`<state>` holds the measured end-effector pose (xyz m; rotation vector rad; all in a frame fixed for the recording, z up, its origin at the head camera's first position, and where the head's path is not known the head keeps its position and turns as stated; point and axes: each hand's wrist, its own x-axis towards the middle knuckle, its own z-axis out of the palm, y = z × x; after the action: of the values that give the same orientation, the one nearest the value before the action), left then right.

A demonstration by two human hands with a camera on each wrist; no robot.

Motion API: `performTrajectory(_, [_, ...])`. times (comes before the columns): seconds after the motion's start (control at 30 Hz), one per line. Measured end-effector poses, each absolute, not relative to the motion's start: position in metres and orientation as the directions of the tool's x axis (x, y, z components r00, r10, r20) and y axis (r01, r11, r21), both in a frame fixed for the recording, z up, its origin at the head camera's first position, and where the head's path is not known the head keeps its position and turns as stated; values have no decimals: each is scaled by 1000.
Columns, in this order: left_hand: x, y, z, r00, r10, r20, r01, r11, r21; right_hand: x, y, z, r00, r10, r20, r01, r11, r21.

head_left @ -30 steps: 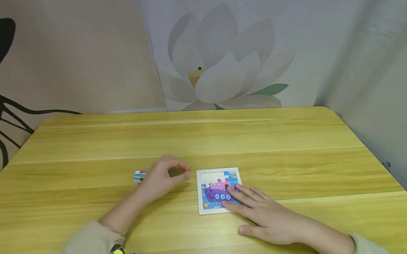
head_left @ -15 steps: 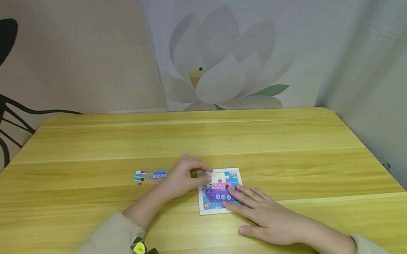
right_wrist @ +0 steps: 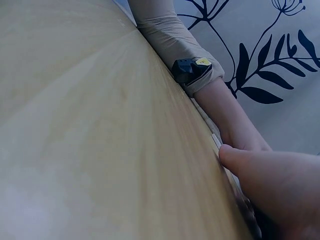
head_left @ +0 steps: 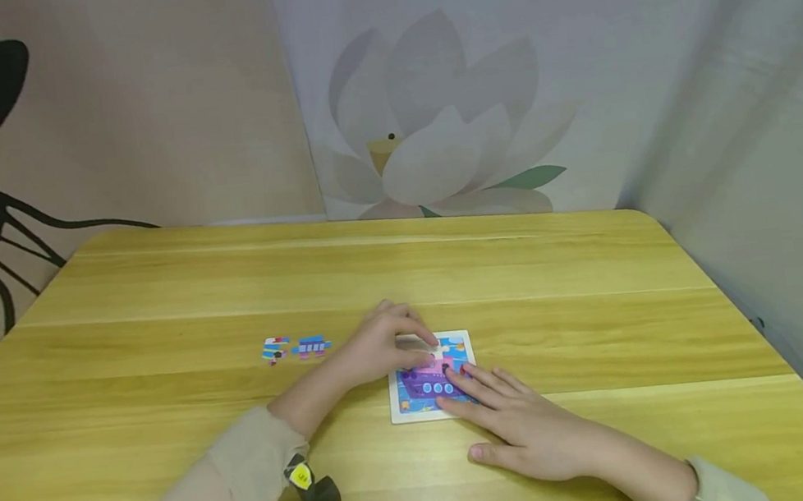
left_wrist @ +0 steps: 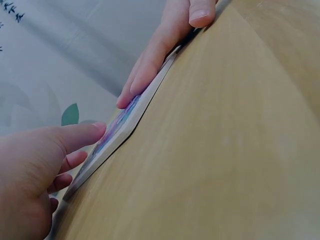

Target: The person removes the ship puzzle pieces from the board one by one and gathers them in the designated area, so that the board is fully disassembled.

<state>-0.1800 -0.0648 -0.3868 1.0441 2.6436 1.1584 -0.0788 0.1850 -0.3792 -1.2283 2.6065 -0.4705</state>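
Observation:
A small jigsaw puzzle (head_left: pixel 424 384) with a purple and pink ship picture lies in a white-rimmed square tray (head_left: pixel 407 417) on the table. My left hand (head_left: pixel 382 343) is over the tray's upper left part, thumb and index fingertip a little apart and close over the board. I cannot tell whether a piece is between them. In the left wrist view, its thumb (left_wrist: pixel 87 135) is over the picture. My right hand (head_left: pixel 533 425) lies with fingers spread, fingertips on the picture's right side. Near the top of the tray a pale bare patch shows.
Loose puzzle pieces, one blue, white and red (head_left: pixel 276 349) and one with a purple-blue striped part (head_left: pixel 312 346), lie left of the tray. The wooden table (head_left: pixel 561 282) reaches to a curtain (head_left: pixel 209 124) printed with flowers. A black wrist camera (head_left: pixel 319 495) sits at the left sleeve.
My left hand has moved right, from beside the tray to over its upper left part, uncovering the loose pieces. The right hand has stayed on the puzzle.

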Motion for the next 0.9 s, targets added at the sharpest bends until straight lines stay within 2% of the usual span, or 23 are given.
performTrajectory(0.37, [-183,-52,-385,-746,641,181,585,500,639,-79,185,-380,-625,-779,-48,-712,594,-375])
performTrajectory(0.9, [-183,-44,-384,-774,618,138,530,513,676,-79,185,-380,-628,-776,-50,-704,595,-387])
